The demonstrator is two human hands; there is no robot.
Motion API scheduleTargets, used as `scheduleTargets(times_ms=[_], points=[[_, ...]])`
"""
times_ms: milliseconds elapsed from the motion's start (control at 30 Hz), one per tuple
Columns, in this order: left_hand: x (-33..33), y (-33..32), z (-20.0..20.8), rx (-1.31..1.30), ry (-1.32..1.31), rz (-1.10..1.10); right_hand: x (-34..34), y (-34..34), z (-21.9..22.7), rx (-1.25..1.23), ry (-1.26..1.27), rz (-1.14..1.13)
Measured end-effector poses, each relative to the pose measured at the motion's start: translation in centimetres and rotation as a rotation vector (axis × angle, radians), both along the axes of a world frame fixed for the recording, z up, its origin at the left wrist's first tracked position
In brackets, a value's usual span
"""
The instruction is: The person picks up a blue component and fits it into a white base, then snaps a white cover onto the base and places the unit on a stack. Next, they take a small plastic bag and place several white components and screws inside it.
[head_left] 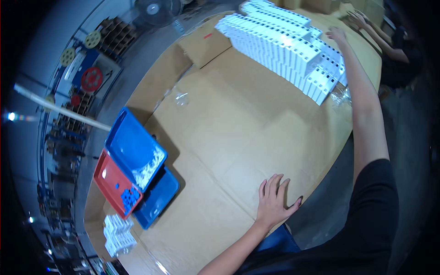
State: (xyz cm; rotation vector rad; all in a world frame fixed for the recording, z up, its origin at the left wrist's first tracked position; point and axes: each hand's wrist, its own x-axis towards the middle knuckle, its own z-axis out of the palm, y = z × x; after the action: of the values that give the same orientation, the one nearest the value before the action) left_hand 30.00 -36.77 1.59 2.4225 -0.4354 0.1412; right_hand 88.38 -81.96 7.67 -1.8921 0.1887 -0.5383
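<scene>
- Cardboard-covered table (238, 142): upper blue tray (130, 135) holds white pieces (149, 169); red tray (110, 176), blue pieces (129, 198).
- Left hand (274, 201) spread, empty.
- Right hand (337, 35) beside stacked white blocks (279, 46); grip unclear.

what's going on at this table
A person's right hand is at the far right of the long stack of white rectangular blocks; whether it grips any is unclear. The left hand is open by the near edge of the brown cardboard surface. At left, a blue plastic tray holds small white pieces and a red plastic tray holds small blue pieces.
</scene>
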Motion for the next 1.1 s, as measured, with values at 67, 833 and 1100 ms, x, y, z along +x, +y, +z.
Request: scheduleTargets(times_ms=[67, 833, 1100], points=[[-0.5, 0.7, -0.1, 0.002, -0.019, 0.083, -2.3, 0.0, 1.2, 0.020, -0.113, 0.005], [-12.6, 7.1, -1.3, -0.546, -0.165, 0.097, -74.0, 30.0, -9.0, -0.449, -0.092, 0.367], [-32.3, 25.6, -1.3, -0.437, -0.196, 0.591, -71.1, 40.5, -3.0, -0.104, -0.007, 0.600]])
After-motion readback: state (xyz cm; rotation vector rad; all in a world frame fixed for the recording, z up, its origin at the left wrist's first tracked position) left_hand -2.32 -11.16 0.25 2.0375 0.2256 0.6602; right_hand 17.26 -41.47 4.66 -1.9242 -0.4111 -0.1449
